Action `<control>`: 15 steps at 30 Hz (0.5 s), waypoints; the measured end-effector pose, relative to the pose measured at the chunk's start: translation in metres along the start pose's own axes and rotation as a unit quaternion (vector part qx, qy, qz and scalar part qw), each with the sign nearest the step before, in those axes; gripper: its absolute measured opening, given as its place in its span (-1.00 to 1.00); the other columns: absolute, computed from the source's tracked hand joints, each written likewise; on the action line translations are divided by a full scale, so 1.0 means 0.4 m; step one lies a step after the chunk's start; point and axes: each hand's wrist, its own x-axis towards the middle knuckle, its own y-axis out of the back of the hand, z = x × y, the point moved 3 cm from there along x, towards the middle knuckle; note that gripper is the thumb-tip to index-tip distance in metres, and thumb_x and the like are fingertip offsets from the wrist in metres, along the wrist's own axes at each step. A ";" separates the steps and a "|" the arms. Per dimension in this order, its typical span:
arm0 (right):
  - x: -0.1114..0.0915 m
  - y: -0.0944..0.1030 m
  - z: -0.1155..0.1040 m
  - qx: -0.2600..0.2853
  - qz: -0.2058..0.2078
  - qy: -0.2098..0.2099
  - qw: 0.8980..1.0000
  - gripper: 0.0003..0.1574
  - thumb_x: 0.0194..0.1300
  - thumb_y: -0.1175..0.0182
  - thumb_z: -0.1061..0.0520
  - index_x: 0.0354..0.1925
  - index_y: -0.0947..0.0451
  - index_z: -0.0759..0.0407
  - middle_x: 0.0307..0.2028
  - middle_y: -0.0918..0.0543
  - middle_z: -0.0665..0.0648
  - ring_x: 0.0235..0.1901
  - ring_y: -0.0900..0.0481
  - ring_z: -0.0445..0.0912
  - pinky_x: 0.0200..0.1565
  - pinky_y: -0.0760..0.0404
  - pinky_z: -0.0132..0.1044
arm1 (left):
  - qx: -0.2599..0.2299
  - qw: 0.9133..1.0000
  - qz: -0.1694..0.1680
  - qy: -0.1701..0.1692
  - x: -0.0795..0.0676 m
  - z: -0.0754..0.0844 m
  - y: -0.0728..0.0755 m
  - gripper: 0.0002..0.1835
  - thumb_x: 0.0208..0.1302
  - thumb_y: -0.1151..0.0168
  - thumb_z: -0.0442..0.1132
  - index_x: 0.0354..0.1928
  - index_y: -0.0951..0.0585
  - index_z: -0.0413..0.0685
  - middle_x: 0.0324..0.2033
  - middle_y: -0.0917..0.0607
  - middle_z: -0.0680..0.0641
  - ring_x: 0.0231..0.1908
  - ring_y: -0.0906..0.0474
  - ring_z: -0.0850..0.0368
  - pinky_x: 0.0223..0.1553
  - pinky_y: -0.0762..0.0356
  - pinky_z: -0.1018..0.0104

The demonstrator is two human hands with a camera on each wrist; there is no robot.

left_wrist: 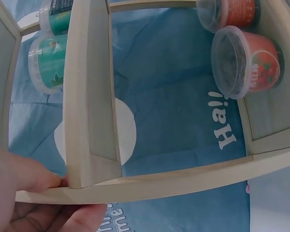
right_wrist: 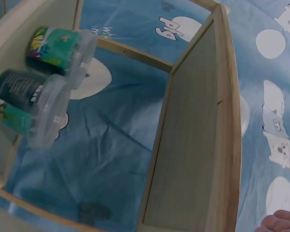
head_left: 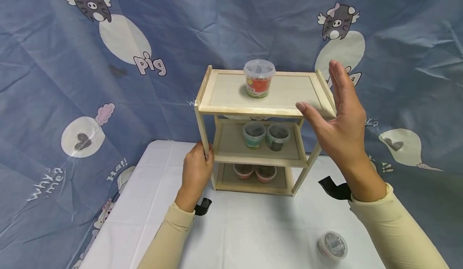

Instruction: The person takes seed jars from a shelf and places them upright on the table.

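Holding rack post [head_left: 201,126] w/ L grip [head_left: 195,168]; R grip [head_left: 343,128] wide, nr top shelf [head_left: 224,92].

The left arm [head_left: 170,237] stretched forward, its left hand [head_left: 197,166] curled in a grip. The right arm [head_left: 401,228] reached higher, the right hand [head_left: 341,126] upright, with straight fingers [head_left: 343,82] together and the thumb [head_left: 311,114] spread away from them.

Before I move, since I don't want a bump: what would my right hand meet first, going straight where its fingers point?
Probably the blue backdrop behind the wooden shelf: your right hand points up toward it, though depth near the shelf's edge is unclear.
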 end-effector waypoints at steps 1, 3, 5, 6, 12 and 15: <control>0.007 -0.007 0.005 0.002 -0.001 0.001 1.000 0.12 0.17 -0.42 0.53 0.57 -0.12 0.40 0.56 -0.26 0.20 0.56 -0.17 -0.09 0.50 -0.14 -0.19 | 0.001 1.000 0.000 0.000 0.001 0.000 0.000 -0.87 0.49 -0.25 -0.34 -0.08 -0.64 -0.30 -0.37 -0.72 -0.20 -0.50 -0.67 -0.08 -0.56 -0.61 0.05; 0.020 -0.020 0.020 0.000 -0.007 0.004 1.000 0.11 0.19 -0.44 0.50 0.58 -0.12 0.39 0.56 -0.26 0.18 0.56 -0.17 -0.12 0.50 -0.14 -0.20 | 0.001 1.000 0.000 -0.002 0.002 -0.001 0.000 -0.87 0.49 -0.25 -0.33 -0.09 -0.64 -0.30 -0.40 -0.70 -0.19 -0.52 -0.64 -0.07 -0.58 -0.59 0.05; 0.032 -0.032 0.038 -0.003 -0.014 0.009 1.000 0.11 0.22 -0.46 0.44 0.58 -0.12 0.36 0.57 -0.25 0.15 0.55 -0.15 -0.15 0.50 -0.15 -0.21 | 0.005 1.000 0.001 -0.001 0.002 -0.002 -0.001 -0.88 0.50 -0.25 -0.33 -0.10 -0.64 -0.29 -0.40 -0.70 -0.18 -0.53 -0.63 -0.06 -0.58 -0.58 0.06; 0.037 -0.038 0.047 -0.006 -0.018 0.011 1.000 0.11 0.23 -0.46 0.40 0.59 -0.11 0.34 0.57 -0.25 0.13 0.55 -0.15 -0.17 0.50 -0.14 -0.22 | 0.005 1.000 0.001 -0.002 0.001 -0.002 -0.001 -0.88 0.49 -0.25 -0.34 -0.10 -0.64 -0.29 -0.40 -0.70 -0.18 -0.53 -0.62 -0.06 -0.58 -0.58 0.05; 0.072 -0.068 0.087 -0.035 -0.054 -0.006 0.998 0.10 0.33 -0.47 0.16 0.63 -0.09 0.21 0.59 -0.21 0.04 0.54 -0.11 -0.26 0.49 -0.11 -0.31 | 0.007 1.000 0.007 -0.014 0.001 -0.002 -0.002 -0.89 0.48 -0.27 -0.34 -0.13 -0.65 -0.30 -0.42 -0.70 -0.18 -0.55 -0.61 -0.05 -0.60 -0.57 0.08; 0.086 -0.082 0.098 -0.050 -0.071 -0.024 0.996 0.12 0.34 -0.47 0.09 0.63 -0.08 0.20 0.59 -0.21 0.05 0.54 -0.10 -0.25 0.49 -0.07 -0.34 | 0.007 1.000 0.011 -0.021 0.001 0.001 -0.001 -0.88 0.47 -0.28 -0.34 -0.13 -0.65 -0.31 -0.43 -0.70 -0.18 -0.57 -0.60 -0.03 -0.62 -0.55 0.10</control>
